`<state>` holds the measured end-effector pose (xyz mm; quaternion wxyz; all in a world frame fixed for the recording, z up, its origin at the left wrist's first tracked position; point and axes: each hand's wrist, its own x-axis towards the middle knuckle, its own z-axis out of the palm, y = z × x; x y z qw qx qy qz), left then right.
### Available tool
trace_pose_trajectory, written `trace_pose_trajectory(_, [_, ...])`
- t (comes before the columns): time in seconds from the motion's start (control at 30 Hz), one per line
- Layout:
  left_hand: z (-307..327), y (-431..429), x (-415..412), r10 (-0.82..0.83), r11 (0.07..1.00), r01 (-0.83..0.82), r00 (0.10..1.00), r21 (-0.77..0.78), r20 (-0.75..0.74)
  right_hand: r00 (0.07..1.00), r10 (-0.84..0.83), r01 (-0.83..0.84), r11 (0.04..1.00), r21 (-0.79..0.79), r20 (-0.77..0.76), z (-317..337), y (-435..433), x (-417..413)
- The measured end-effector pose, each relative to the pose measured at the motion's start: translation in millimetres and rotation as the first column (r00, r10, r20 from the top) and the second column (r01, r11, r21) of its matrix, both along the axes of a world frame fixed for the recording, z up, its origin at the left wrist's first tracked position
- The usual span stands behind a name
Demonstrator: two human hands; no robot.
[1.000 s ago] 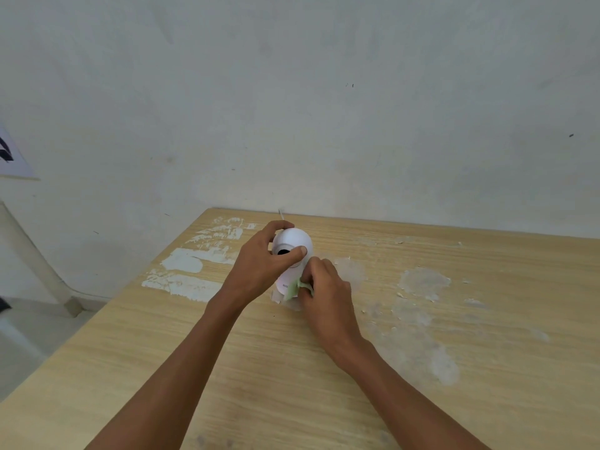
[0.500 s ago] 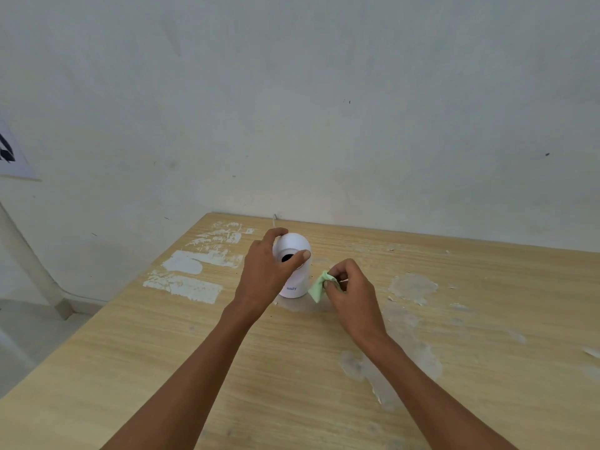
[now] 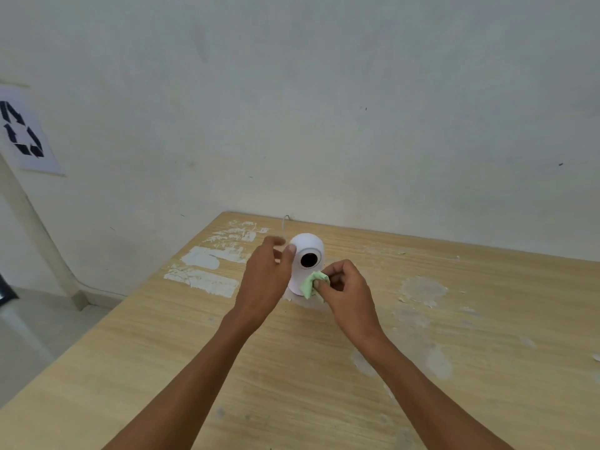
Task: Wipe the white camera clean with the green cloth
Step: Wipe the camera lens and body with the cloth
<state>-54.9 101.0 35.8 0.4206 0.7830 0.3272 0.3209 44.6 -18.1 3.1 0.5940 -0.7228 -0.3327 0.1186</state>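
Observation:
The white camera [image 3: 306, 246] stands upright on the wooden table [image 3: 292, 368] near its far edge, its dark lens facing me. My left hand [image 3: 264, 282] is just left of it with the fingers spread and blurred. Only the thumb tip reaches the camera's left side. My right hand [image 3: 349, 293] pinches the small bunched green cloth [image 3: 311, 283] between thumb and fingers. The cloth lies against the lower right front of the camera's body, below the lens.
The tabletop has worn white patches [image 3: 207, 271] to the left and pale scuffs [image 3: 422, 289] to the right. A thin cable [image 3: 285, 219] rises behind the camera at the wall. A recycling sign [image 3: 22, 131] hangs on the wall at left, above the floor.
My left hand has loosened from around the camera's head, uncovering the lens. My right hand has brought the cloth from beside the camera onto its lower front.

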Motion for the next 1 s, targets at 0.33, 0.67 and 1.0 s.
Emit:
trace_pose_trajectory(0.33, [-34.7,16.4,-40.9,-0.041,0.909,0.124,0.977,-0.398,0.211,0.994,0.015,-0.011,0.999,-0.041,0.104,12.5,11.3,-4.0])
trace_pose_trajectory(0.67, [-54.9,34.2,0.9,0.206,0.968,-0.19,0.975,-0.164,0.088,0.891,0.135,-0.034,0.972,-0.231,0.434,41.1,50.4,21.7])
trace_pose_trajectory(1.0, [-64.5,12.1,7.2,0.183,0.971,-0.168,0.98,-0.168,0.075,0.906,0.117,-0.03,0.976,-0.215,0.406,39.6,45.3,21.8])
